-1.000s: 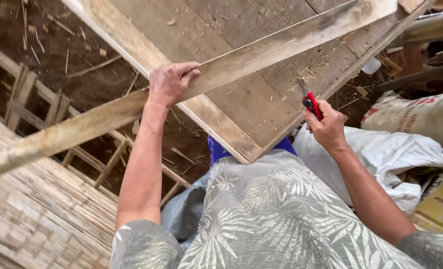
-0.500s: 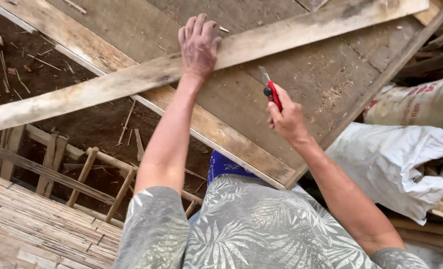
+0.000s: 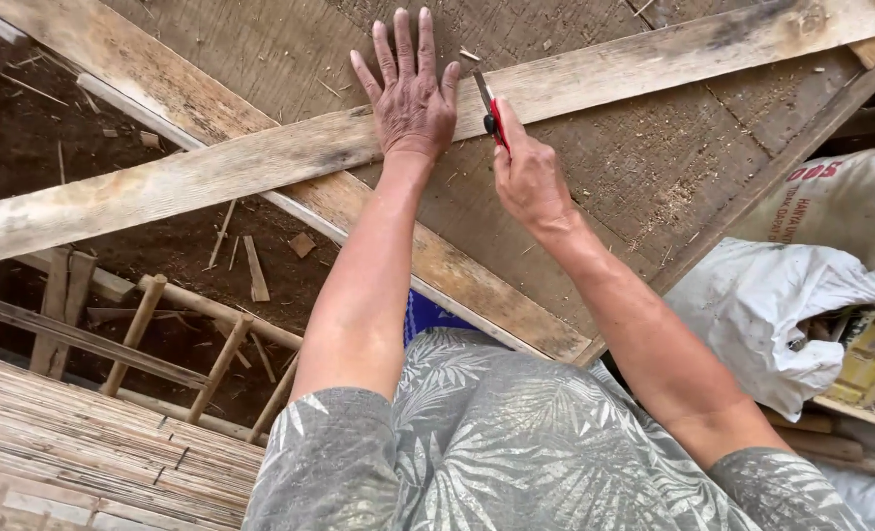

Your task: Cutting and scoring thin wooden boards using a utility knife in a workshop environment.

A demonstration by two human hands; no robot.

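The left hand (image 3: pixel 413 93) lies flat, fingers spread, on the plank (image 3: pixel 260 162) slanting across the board (image 3: pixel 595 157), while the right hand (image 3: pixel 528 172) grips a red knife (image 3: pixel 491 110); the plank looks stiff, light, rough, best pinned from above.

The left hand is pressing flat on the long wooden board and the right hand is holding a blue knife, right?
Not quite: the knife is red, not blue, as the head view shows. The left hand does press flat on the long wooden board, and the right hand holds the knife.
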